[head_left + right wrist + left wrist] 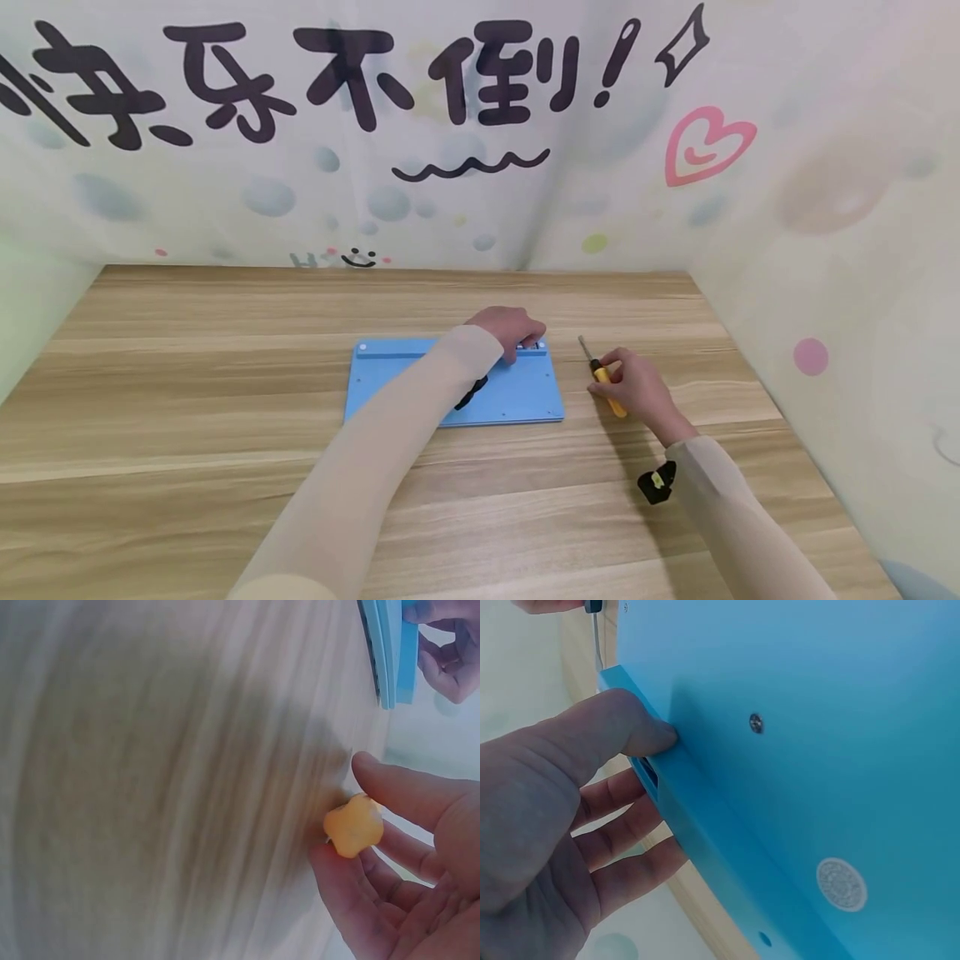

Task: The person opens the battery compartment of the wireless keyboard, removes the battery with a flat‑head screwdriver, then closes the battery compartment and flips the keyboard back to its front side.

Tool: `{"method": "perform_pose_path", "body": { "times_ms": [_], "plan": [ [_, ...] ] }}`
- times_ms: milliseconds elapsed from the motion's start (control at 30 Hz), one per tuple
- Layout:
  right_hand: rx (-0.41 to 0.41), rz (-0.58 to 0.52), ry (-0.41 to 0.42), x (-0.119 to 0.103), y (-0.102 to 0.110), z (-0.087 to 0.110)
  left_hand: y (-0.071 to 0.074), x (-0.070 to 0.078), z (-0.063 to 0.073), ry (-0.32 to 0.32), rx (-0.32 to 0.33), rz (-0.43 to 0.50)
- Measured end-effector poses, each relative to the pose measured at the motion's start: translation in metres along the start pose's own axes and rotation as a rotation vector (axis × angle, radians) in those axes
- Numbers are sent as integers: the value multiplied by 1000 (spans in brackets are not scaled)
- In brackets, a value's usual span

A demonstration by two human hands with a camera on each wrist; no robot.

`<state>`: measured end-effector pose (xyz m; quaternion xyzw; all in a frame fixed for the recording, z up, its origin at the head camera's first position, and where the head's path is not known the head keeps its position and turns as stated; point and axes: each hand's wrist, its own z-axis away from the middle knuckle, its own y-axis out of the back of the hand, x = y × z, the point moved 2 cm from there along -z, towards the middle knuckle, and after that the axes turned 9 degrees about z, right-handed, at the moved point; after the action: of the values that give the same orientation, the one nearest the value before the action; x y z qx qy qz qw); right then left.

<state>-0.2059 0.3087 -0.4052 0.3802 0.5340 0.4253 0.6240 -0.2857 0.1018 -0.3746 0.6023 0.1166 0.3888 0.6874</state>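
Note:
A flat blue keyboard point(517, 392) lies underside up on the table, with small screws and a raised bar along its far edge. My left hand point(508, 327) grips that bar near its right end. In the left wrist view the thumb presses on the bar, beside a dark slot, and the other fingers sit behind the edge. To the right of the keyboard, my right hand point(636, 387) holds a screwdriver point(611, 403) loosely by its yellow and black handle. Its metal shaft points away, toward the far left. The right wrist view shows the yellow handle end between thumb and fingers.
The wood-grain table point(187, 400) reaches back to a printed cloth wall point(465, 217), with another cloth side point(847, 275) on the right. A dark wrist camera point(657, 482) hangs at the right sleeve.

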Motion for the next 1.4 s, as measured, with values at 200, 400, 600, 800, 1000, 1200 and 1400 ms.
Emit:
{"method": "perform_pose_path", "body": {
  "times_ms": [200,400,600,800,1000,1200,1400],
  "plan": [
    [-17,-12,-16,0,1,2,0,0,2,1,15,20],
    [-36,-23,-31,2,2,3,-3,-3,0,-5,34,40],
    [-55,-44,-38,1,3,4,-3,-3,4,-9,46,51],
    [-58,-38,-32,2,4,4,-2,-2,8,-13,57,49],
    [-43,-35,-22,-1,10,4,-3,-4,8,-29,76,61],
    [18,-4,25,-12,18,5,-5,-7,8,-41,101,87],
    [16,-5,61,-30,12,3,-6,-7,10,-60,115,94]
  ]
}}
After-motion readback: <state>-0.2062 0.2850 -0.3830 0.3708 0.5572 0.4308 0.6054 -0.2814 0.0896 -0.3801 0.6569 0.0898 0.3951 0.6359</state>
